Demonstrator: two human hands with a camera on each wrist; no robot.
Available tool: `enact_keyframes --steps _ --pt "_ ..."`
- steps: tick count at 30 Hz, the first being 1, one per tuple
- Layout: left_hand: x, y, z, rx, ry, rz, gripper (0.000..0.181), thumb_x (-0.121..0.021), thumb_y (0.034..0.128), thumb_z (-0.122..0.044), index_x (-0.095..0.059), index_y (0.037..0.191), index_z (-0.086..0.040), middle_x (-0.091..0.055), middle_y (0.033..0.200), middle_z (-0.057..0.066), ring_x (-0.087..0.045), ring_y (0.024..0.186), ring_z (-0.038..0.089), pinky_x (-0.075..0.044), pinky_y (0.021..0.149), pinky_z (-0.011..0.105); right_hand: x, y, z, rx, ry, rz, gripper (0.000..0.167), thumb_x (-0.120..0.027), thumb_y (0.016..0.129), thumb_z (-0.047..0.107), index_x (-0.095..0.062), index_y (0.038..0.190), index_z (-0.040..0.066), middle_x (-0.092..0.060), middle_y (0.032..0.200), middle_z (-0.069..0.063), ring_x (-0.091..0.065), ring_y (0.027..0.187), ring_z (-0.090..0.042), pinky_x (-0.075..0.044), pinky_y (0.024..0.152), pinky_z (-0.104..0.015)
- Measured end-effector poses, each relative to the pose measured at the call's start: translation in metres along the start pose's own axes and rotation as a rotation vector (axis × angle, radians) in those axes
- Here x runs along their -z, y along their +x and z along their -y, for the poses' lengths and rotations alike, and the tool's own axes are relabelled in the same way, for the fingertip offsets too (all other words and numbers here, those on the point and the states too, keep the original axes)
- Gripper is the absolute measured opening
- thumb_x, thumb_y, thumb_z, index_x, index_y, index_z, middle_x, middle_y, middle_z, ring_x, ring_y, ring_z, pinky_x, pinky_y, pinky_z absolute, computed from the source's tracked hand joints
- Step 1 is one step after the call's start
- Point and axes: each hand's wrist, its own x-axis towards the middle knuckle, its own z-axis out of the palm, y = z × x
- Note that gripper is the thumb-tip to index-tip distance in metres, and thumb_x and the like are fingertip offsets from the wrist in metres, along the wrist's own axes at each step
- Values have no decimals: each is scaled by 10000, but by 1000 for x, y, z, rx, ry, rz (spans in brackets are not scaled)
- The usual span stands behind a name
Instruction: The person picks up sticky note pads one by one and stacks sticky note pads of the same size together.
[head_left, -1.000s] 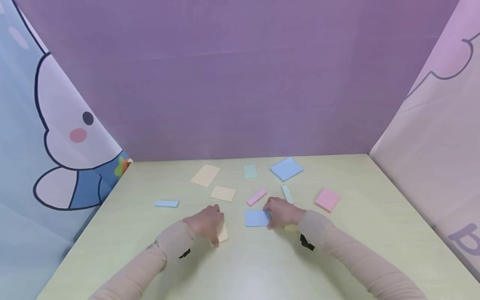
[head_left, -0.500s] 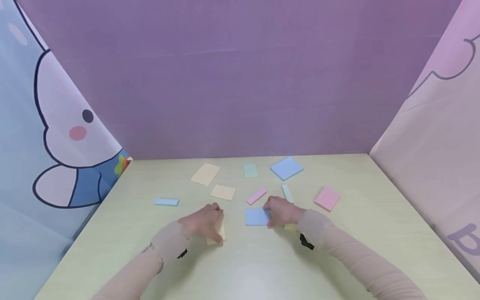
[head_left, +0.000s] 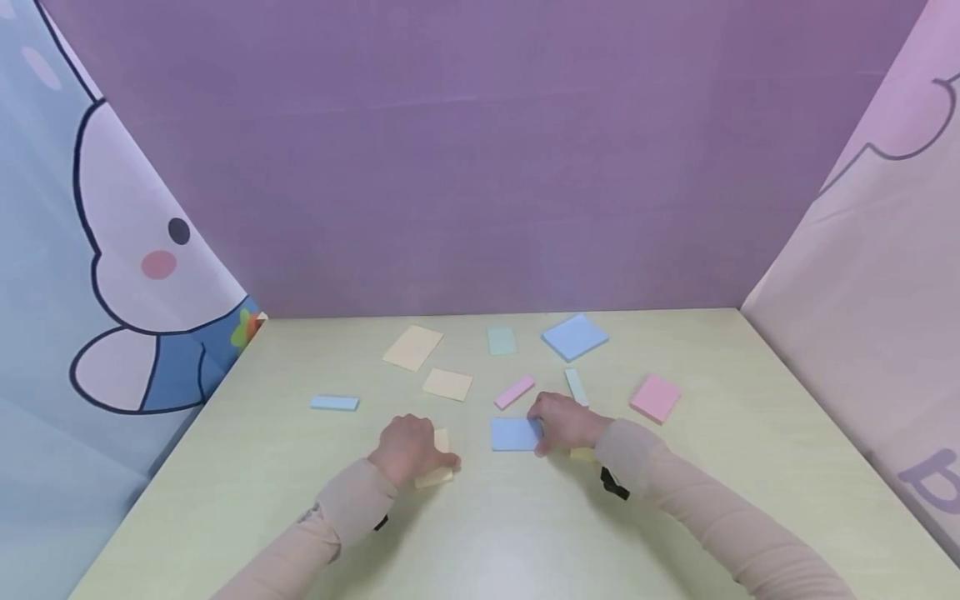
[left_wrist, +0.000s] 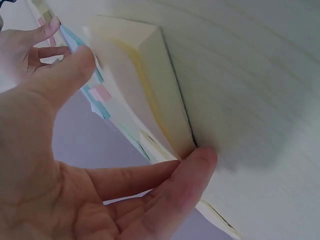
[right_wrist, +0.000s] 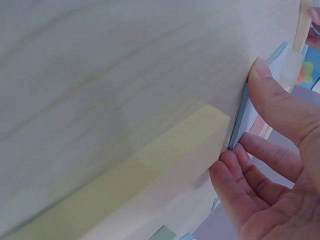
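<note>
My left hand [head_left: 410, 450] is at a cream sticky-note pad [head_left: 435, 477] left of the table's middle. In the left wrist view its fingertips [left_wrist: 200, 157] touch one end of the pad, while the thumb [left_wrist: 75, 72] is spread well away from them. My right hand [head_left: 566, 421] holds the right end of a blue sticky-note pad [head_left: 514, 435] lying flat on the table. Thumb and fingers take that pad by opposite edges in the right wrist view. Close by the right wrist lies a yellow pad [head_left: 582, 455], partly covered by the hand and sleeve.
Beyond the hands lie two cream notes [head_left: 412, 348], a green note [head_left: 501, 341], a large blue pad [head_left: 575, 337] and a pink pad [head_left: 656, 398]. Narrow strips in blue [head_left: 334, 403], pink [head_left: 514, 392] and pale green [head_left: 575, 386] are scattered among them. A purple backdrop [head_left: 480, 167] borders the table.
My left thumb has left the cream pad's near edge and swung to the right, the hand shifting slightly with it. My right hand and the blue pad stay put.
</note>
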Motion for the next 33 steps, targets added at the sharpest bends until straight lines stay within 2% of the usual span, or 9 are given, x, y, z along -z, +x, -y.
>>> enact_keyframes --steps 4,7,14,19,21,23,28,33 --pt "-2 2 -1 -11 -18 9 513 -703 677 -539 -484 533 -97 -367 516 -9 -382 519 141 -316 460 247 0 -1 1 -8 2 -3 445 -824 633 142 -662 1024 7 -590 976 -60 -534 901 -190 -460 846 -357" --pt "-2 4 0 -27 -46 22 477 -721 674 -481 -477 520 -101 -372 518 -3 -383 530 152 -333 475 258 1 -1 2 -3 1 -10 439 -822 632 133 -661 1019 2 -589 977 -68 -533 899 -195 -459 846 -361" --pt "-2 13 7 -126 -63 102 327 -749 644 -328 -520 624 -94 -443 793 68 -437 659 200 -408 600 324 1 -3 4 -1 5 -6 452 -816 639 125 -652 1039 -7 -586 997 -78 -527 904 -201 -454 849 -364" --pt "0 16 14 -195 -79 134 293 -786 618 -237 -524 633 -108 -432 830 58 -443 690 192 -423 649 327 1 -4 4 -7 0 -5 465 -819 640 131 -648 1048 -15 -583 991 -79 -523 901 -198 -449 847 -362" --pt "0 17 16 -213 -84 147 284 -792 612 -206 -539 669 -92 -439 846 62 -448 705 194 -429 666 330 1 -4 4 -3 -7 -5 466 -819 640 132 -649 1048 -16 -583 987 -80 -521 899 -196 -445 847 -356" --pt "1 17 17 -232 -82 154 300 -797 608 -176 -571 767 -60 -455 881 66 -461 733 195 -437 687 332 1 -4 4 1 -7 -7 464 -820 637 132 -651 1042 -17 -584 980 -81 -522 895 -198 -446 841 -358" --pt "3 17 18 -305 -32 158 499 -801 581 -51 -589 1033 -25 -499 993 59 -506 852 213 -454 777 344 1 -4 4 2 -8 -11 455 -821 635 132 -655 1033 -14 -585 976 -79 -524 896 -199 -445 840 -360" --pt "5 16 19 -338 -26 177 576 -781 567 47 -588 1099 -66 -514 1031 38 -508 910 212 -460 816 347 1 -3 3 11 -11 -14 438 -821 633 132 -660 1015 -10 -587 966 -77 -524 887 -196 -447 831 -365"
